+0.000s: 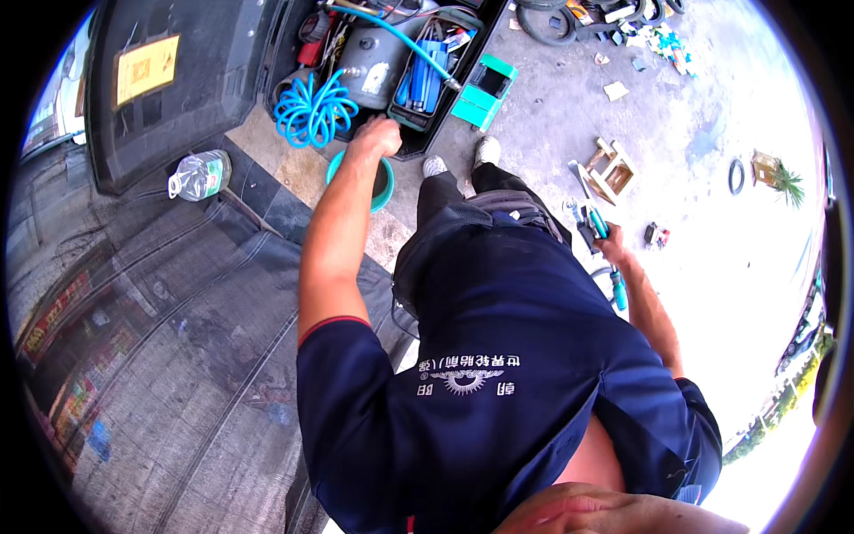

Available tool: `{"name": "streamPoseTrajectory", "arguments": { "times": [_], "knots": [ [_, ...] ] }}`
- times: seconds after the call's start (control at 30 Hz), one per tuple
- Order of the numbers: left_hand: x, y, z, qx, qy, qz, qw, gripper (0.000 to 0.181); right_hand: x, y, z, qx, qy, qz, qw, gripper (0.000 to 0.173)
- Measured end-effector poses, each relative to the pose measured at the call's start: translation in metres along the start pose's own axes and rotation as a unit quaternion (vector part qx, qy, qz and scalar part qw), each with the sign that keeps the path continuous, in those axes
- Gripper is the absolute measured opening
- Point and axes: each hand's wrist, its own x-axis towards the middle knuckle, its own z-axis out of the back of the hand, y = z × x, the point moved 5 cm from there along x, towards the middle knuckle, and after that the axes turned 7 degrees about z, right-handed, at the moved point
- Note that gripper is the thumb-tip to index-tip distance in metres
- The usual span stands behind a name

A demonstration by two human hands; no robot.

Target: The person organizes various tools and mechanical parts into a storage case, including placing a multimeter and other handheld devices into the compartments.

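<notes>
My left hand (pixel 379 135) is curled above a teal bucket (pixel 332 175), beside the lower edge of a large dark box; whether its fingers hold anything cannot be told. Off to the right, my right hand (pixel 610 243) is closed around several hand tools with teal handles (pixel 620 291), one with long metal parts pointing forward. A coiled blue air hose (pixel 313 113) lies just left of my left hand. Behind it stands a grey metal tank (pixel 375 67). A black tray (pixel 415 121) of blue-handled tools sits right of the tank.
A teal plastic case (pixel 479 103) lies beside the dark box. A clear plastic bottle (pixel 200 175) stands at left. On the floor to the right are a small wooden stool (pixel 610 172) and a small red and grey object (pixel 656 235). Tyres (pixel 547 23) and litter lie farther off.
</notes>
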Motion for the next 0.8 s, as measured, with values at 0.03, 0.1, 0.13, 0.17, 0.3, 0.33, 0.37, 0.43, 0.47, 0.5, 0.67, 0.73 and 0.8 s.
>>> {"name": "streamPoseTrajectory", "arguments": {
  "times": [0.03,0.1,0.13,0.17,0.3,0.33,0.37,0.43,0.47,0.5,0.67,0.73,0.8],
  "knots": [
    [0.014,0.0,-0.006,0.061,0.029,0.011,0.998,0.046,0.0,0.002,0.002,0.0,-0.002,0.013,1.0,0.018],
    [0.038,0.003,-0.022,0.103,0.073,0.027,0.992,0.05,-0.002,0.001,0.011,-0.012,-0.019,-0.006,1.0,0.019],
    [0.046,0.003,-0.025,0.105,0.089,0.013,0.99,0.049,-0.005,0.0,0.014,-0.013,-0.031,-0.016,0.999,0.019],
    [0.054,0.004,-0.029,0.106,0.105,0.0,0.989,0.049,-0.008,0.0,0.017,-0.014,-0.041,-0.026,0.999,0.019],
    [0.053,0.005,-0.032,0.055,0.096,0.018,0.994,0.046,-0.025,0.034,0.025,0.029,-0.086,-0.065,0.994,0.02],
    [0.045,0.005,-0.025,0.052,0.062,0.009,0.997,0.044,-0.029,0.045,0.025,0.047,-0.095,-0.075,0.991,0.019],
    [0.03,0.008,-0.022,0.048,0.028,0.002,0.998,0.043,-0.032,0.051,0.024,0.064,-0.104,-0.085,0.989,0.018],
    [-0.019,0.013,0.004,0.046,-0.065,-0.038,0.996,0.042,-0.038,0.047,0.013,0.082,-0.11,-0.091,0.986,0.017],
    [-0.048,0.014,0.023,0.047,-0.125,-0.07,0.989,0.043,-0.038,0.041,0.006,0.086,-0.112,-0.088,0.986,0.017],
    [-0.078,0.016,0.037,0.012,-0.212,-0.089,0.973,0.041,-0.034,0.033,0.0,0.091,-0.116,-0.082,0.986,0.017],
    [-0.151,0.0,0.094,-0.253,-0.326,-0.094,0.906,0.033,-0.018,0.009,-0.03,0.092,-0.08,-0.1,0.987,0.019],
    [-0.154,-0.017,0.125,-0.331,-0.369,-0.111,0.861,0.028,-0.012,0.01,-0.034,0.063,-0.075,-0.076,0.992,0.019],
    [-0.149,-0.035,0.155,-0.341,-0.461,-0.153,0.805,0.027,-0.007,0.012,-0.038,0.035,-0.075,-0.049,0.995,0.019]
  ]
}}
